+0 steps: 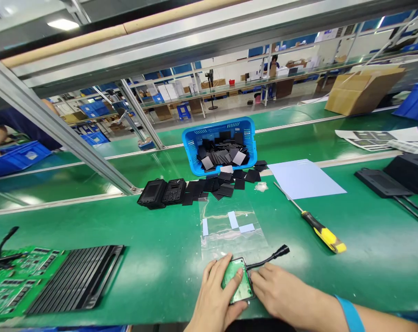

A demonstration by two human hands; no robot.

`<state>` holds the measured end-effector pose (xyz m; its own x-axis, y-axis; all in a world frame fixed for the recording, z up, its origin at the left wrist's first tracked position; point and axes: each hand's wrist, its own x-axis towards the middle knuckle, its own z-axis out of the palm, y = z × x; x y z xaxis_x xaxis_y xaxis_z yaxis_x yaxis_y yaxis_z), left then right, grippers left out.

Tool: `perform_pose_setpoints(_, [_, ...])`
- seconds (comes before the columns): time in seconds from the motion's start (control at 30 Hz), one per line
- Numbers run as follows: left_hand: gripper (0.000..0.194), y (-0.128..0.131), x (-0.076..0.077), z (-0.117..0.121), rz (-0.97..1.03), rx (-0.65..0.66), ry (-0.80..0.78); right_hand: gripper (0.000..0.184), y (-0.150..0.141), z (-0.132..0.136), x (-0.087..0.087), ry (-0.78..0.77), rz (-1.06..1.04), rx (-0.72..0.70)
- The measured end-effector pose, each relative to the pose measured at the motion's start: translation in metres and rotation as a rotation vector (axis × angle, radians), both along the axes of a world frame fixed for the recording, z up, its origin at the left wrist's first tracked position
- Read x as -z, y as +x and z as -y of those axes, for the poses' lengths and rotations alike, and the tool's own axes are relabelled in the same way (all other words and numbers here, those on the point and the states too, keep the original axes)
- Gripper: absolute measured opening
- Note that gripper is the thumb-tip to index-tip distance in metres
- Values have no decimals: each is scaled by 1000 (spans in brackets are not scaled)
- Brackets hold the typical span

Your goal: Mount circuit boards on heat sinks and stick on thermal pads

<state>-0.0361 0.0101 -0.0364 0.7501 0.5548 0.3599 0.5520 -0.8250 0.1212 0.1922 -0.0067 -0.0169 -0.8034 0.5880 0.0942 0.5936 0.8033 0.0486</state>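
Observation:
Near the front edge of the bench, my left hand (220,287) is closed around a green circuit board in a dark housing (242,289), with the thumb lying across the board's face. My right hand (276,287) pinches at the housing's right side, its fingertips at the spot where a black cable (266,261) comes out. The cable ends in a black connector (281,251) lying to the upper right. Just beyond my hands is a clear plastic bag (229,237) with several small white strips on it.
A blue basket (220,128) holds many black plates, with more spilled in front. A yellow-black screwdriver (324,231) and white sheet (307,180) lie right. Black housings (174,191) sit mid-left; a finned black part (75,279) and circuit boards (18,288) are at left.

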Motion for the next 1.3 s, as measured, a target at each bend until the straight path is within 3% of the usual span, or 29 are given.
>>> perform_pose_setpoints(0.13, [54,1,-5,0,-22,30,24,10,26,-8,-10,-220,-259,141])
perform_pose_setpoints(0.2, [49,3,-8,0,-39,33,15,12,27,-9,-10,-248,-317,192])
perform_pose_setpoints(0.27, [46,7,-11,1,-66,19,1,19,20,-7,-1,-200,-377,177])
perform_pose_setpoints(0.33, [44,11,-14,3,-79,-2,-2,11,10,-3,12,-136,-436,146])
perform_pose_setpoints(0.43, [35,16,-18,4,-30,-10,81,14,1,4,27,-80,-462,125])
perform_pose_setpoints(0.53, [25,18,-21,3,48,-1,209,22,1,9,31,-63,-430,108])
perform_pose_setpoints(0.63, [21,18,-21,0,55,-6,215,27,3,11,29,-18,-410,86])
perform_pose_setpoints(0.8, [52,13,-16,-3,30,3,202,21,3,5,33,-33,-431,74])
perform_pose_setpoints(1.0, [23,19,-7,0,72,-92,277,21,3,-1,37,-34,-474,55])
perform_pose_setpoints(1.17, [40,23,-3,6,98,-108,230,28,4,-1,43,-82,-560,65])
perform_pose_setpoints(1.3, [48,20,-7,4,142,-97,125,26,12,-5,29,-249,-540,71])
